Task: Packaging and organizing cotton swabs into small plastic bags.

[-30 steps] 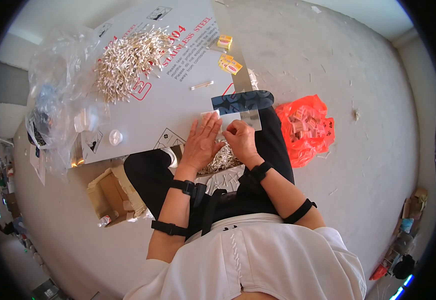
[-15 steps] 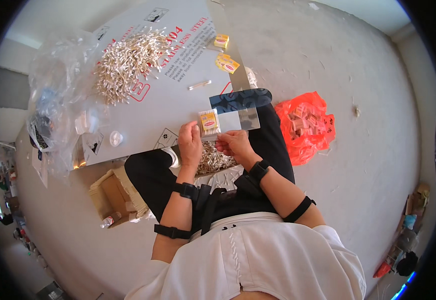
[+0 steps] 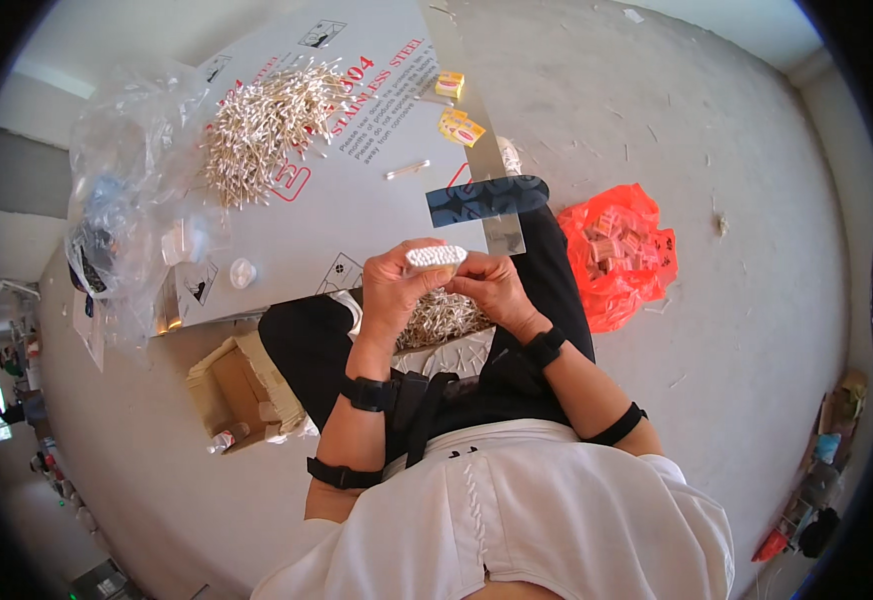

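A pack of cotton swabs [image 3: 436, 258] is held up between my two hands, its white tips facing up. My left hand [image 3: 394, 287] grips the pack's left side, fingers wrapped round it. On its right side, the fingers of my right hand [image 3: 500, 289] are closed on the pack too. Below the hands, loose swabs [image 3: 442, 318] fill a box between my knees. A large heap of cotton swabs [image 3: 272, 130] lies on the table [image 3: 357, 200], and a few single swabs [image 3: 408, 170] lie nearer.
Yellow printed cards [image 3: 461, 127] and a small yellow pack [image 3: 451, 84] lie at the table's right edge. Clear plastic bags [image 3: 132, 170] and a small white tub [image 3: 243, 273] are at left. A red bag of packs [image 3: 617, 255] stands on the floor, right; a cardboard box [image 3: 232, 395], left.
The swab pack has been lifted off the table edge and tilted, so its tips show instead of its yellow label. Both hands have closed round it.
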The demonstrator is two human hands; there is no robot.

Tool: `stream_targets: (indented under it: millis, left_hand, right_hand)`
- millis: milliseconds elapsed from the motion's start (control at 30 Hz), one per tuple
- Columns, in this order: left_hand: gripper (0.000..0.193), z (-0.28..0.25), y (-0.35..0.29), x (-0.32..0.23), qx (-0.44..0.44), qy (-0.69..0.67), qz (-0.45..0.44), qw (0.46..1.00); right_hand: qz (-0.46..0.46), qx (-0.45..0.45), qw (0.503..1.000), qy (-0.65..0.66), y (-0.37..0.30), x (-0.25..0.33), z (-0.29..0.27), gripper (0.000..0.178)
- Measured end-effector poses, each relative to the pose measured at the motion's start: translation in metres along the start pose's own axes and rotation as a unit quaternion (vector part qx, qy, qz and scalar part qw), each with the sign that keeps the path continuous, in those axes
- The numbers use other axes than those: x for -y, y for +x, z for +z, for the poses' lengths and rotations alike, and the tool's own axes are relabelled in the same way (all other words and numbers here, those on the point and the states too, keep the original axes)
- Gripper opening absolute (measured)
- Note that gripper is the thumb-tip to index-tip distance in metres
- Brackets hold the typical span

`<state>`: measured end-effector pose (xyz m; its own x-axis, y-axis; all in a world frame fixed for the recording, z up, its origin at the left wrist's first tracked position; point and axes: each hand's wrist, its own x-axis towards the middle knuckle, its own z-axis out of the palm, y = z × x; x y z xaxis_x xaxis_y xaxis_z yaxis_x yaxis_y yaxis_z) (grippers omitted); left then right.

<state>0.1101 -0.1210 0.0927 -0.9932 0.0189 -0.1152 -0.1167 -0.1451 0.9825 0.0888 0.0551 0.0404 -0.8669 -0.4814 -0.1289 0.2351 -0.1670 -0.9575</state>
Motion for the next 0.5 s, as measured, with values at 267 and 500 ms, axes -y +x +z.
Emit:
stream_targets:
  millis: [267, 500]
  left_hand:
    - [0.034, 0.009, -0.007, -0.014, 0.020, 0.125, 0.180, 0.976]
    - [0.039, 0.009, -0.015, -0.028, 0.050, 0.133, 0.199, 0.970]
  right_hand:
    - [-0.181, -0.011, 0.979, -0.096, -0.006, 0.034, 0.016, 0.032]
    - [-0.175, -0.022, 0.978, -0.108, -0.014, 0.042, 0.017, 0.034]
